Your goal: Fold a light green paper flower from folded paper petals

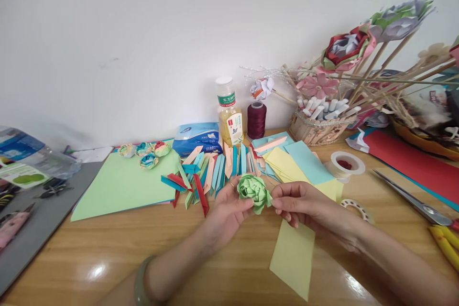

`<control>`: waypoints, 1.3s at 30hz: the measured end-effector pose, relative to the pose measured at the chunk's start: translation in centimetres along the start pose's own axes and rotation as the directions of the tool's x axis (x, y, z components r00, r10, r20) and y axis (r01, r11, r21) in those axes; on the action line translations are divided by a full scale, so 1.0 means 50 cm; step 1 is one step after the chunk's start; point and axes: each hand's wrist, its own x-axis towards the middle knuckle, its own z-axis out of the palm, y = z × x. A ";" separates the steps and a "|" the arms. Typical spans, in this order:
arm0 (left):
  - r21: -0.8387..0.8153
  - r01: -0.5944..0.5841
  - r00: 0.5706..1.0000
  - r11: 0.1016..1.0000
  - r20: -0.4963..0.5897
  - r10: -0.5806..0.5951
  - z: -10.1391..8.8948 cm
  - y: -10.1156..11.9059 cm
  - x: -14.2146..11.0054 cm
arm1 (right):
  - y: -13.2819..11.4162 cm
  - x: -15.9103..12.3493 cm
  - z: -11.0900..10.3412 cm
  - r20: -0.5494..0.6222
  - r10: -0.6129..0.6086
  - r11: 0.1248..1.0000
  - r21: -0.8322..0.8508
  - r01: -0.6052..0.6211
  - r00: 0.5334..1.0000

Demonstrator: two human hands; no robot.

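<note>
A green folded-paper flower (pixel 254 192) is held up above the table between both hands. My left hand (pixel 229 210) cups it from the left, thumb resting on its lower edge. On the other side, my right hand (pixel 296 202) pinches a petal at the flower's right edge between thumb and fingers. Below my right hand lies a pale yellow sheet of paper (pixel 293 259). Just beyond my hands, folded paper strips (pixel 202 196) in red, teal, green and peach are heaped. Stacked yellow papers (pixel 281 166) and light blue papers (pixel 304 160) lie behind my right hand.
Green sheets (pixel 125 191) bear several small paper flowers (pixel 147 160) on the left. Along the wall stand a tissue pack (pixel 197 137), a jar (pixel 231 114) and a maroon thread spool (pixel 256 121). A marker basket (pixel 319 129), ribbon roll (pixel 346 165) and scissors (pixel 423 205) are at right.
</note>
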 end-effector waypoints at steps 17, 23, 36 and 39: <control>0.011 -0.014 0.999 1.000 0.030 0.014 -0.011 -0.007 0.003 | -0.008 -0.004 0.008 -0.078 -0.250 0.906 -0.371 0.205 0.965; 0.016 -0.016 0.999 1.000 -0.028 0.017 -0.009 -0.011 0.005 | 0.000 -0.012 0.025 -0.067 -0.421 0.734 -0.611 0.296 0.905; -0.035 0.018 1.000 0.999 0.003 -0.017 -0.007 -0.009 0.007 | 0.018 -0.019 0.023 0.055 -0.674 0.345 -0.858 0.380 0.736; 0.036 0.018 1.000 0.999 -0.003 -0.018 -0.009 -0.006 0.005 | 0.019 -0.016 0.020 0.051 -0.680 0.353 -0.852 0.387 0.732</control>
